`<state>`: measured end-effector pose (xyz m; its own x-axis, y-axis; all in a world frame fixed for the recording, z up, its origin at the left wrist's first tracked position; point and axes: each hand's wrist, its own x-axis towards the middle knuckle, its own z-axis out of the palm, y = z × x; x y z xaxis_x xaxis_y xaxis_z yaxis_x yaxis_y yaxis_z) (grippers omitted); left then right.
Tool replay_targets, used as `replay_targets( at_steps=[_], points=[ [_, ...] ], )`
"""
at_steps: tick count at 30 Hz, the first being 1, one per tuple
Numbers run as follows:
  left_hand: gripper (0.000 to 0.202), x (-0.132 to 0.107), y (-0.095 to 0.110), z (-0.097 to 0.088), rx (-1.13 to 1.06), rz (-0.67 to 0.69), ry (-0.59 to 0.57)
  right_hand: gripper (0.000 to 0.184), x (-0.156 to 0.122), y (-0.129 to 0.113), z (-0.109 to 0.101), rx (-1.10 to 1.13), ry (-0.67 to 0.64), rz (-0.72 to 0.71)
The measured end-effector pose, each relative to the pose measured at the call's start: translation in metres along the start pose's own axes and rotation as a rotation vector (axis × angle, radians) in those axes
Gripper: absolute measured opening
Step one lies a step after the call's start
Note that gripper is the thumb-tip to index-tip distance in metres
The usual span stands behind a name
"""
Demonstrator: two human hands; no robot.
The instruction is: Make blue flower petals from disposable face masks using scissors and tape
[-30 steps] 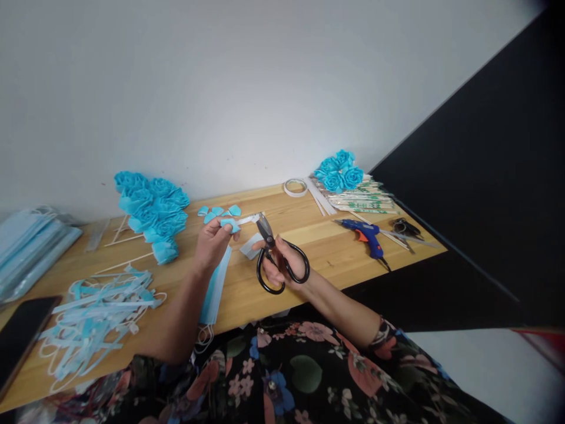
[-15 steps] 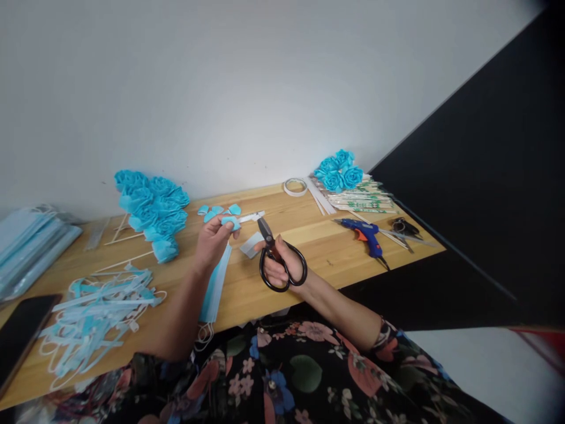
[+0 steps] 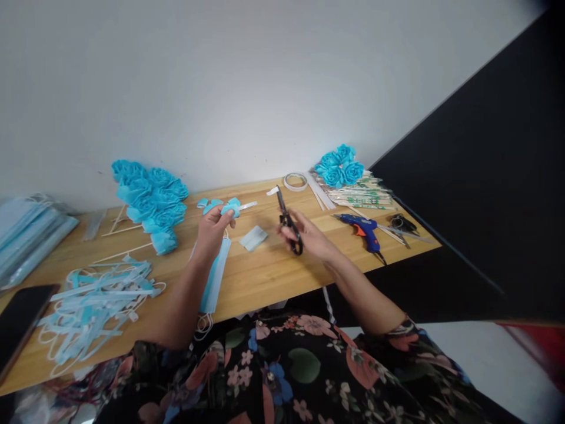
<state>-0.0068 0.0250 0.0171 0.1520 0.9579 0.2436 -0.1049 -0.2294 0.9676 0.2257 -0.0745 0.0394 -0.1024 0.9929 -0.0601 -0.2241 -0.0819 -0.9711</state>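
My left hand pinches a small light-blue fabric piece. A narrow white strip sticks out to the right of it. In my right hand is a pair of black-handled scissors, tips pointing up and away from me. Close to the scissor tips is a small white scrap; whether it touches them I cannot tell. Behind my left hand lie several blue petal-shaped pieces. A blue face mask lies under my left forearm, and a pale rectangular piece rests between my hands.
Blue fabric flowers stand at the left, more flowers at the right back. A tape roll, wrapped sticks and a blue glue gun lie right. Cut strips, a phone and packed masks lie left.
My right hand has moved right with the scissors, turning them edge-on and away from the strip. The white strip at the left hand is shorter, and a white scrap is now near the scissor tips.
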Motion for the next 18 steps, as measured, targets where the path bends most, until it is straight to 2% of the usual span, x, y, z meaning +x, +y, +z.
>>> replay_targets(
  at_steps=[2, 4, 8, 11, 13, 15, 17, 18],
  points=[
    [0.032, 0.001, -0.002, 0.0, -0.02, -0.029, 0.01, 0.056, 0.004, 0.003, -0.02, -0.004, 0.084, 0.034],
    [0.031, 0.001, -0.004, -0.001, -0.029, -0.041, 0.004, 0.051, 0.007, 0.01, -0.033, 0.01, 0.066, 0.075],
    [0.029, 0.002, -0.008, 0.0, -0.039, -0.028, -0.017, 0.056, 0.011, 0.025, -0.044, -0.033, 0.068, 0.173],
    [0.031, 0.002, -0.008, 0.003, -0.084, -0.04, -0.025, 0.059, 0.015, 0.024, -0.053, -0.153, 0.04, 0.191],
    [0.034, 0.002, -0.005, 0.005, -0.14, -0.064, -0.046, 0.056, 0.017, 0.015, -0.063, -0.374, -0.017, 0.145],
    [0.036, 0.001, -0.002, 0.007, -0.21, -0.088, -0.075, 0.045, 0.019, 0.003, -0.074, -0.746, -0.015, 0.076],
    [0.039, 0.0, 0.001, 0.008, -0.268, -0.106, -0.103, 0.028, 0.021, -0.01, -0.081, -1.125, 0.114, 0.005],
    [0.041, 0.0, 0.001, 0.008, -0.29, -0.115, -0.116, 0.029, 0.021, -0.015, -0.081, -1.264, 0.196, -0.028]
  ],
)
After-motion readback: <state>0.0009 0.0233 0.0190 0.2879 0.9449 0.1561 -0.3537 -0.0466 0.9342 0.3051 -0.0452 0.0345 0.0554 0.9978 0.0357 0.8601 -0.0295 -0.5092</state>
